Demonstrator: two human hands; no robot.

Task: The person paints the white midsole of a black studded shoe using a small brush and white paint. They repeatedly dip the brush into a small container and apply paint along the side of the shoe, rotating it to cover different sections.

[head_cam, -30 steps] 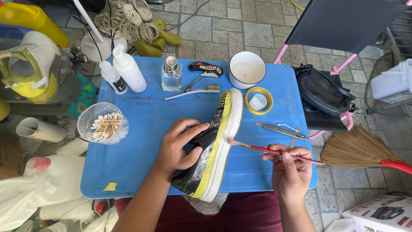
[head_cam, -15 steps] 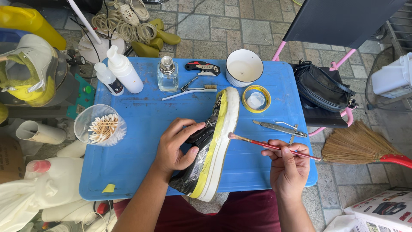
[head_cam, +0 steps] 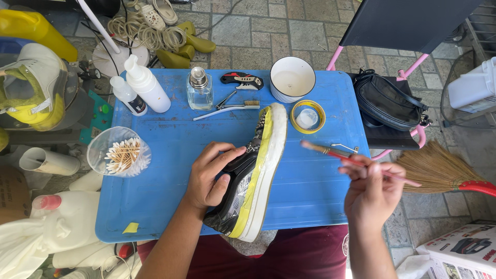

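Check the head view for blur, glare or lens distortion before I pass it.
Head view: even daylight with soft shadows; the right hand and its paintbrush are motion-blurred, while the left hand and shoe stay sharp; the blue table edges bow slightly from the wide lens; no strong glare.

Shoe [head_cam: 253, 175]: black upper, yellow band, white sole. Table [head_cam: 170, 155]: blue. Brush [head_cam: 356, 161]: red handle (blurred). Cup [head_cam: 292, 79]: white.

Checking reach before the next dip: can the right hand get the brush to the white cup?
Probably yes: the right hand holds the brush lifted, and nothing tall stands before the white cup.
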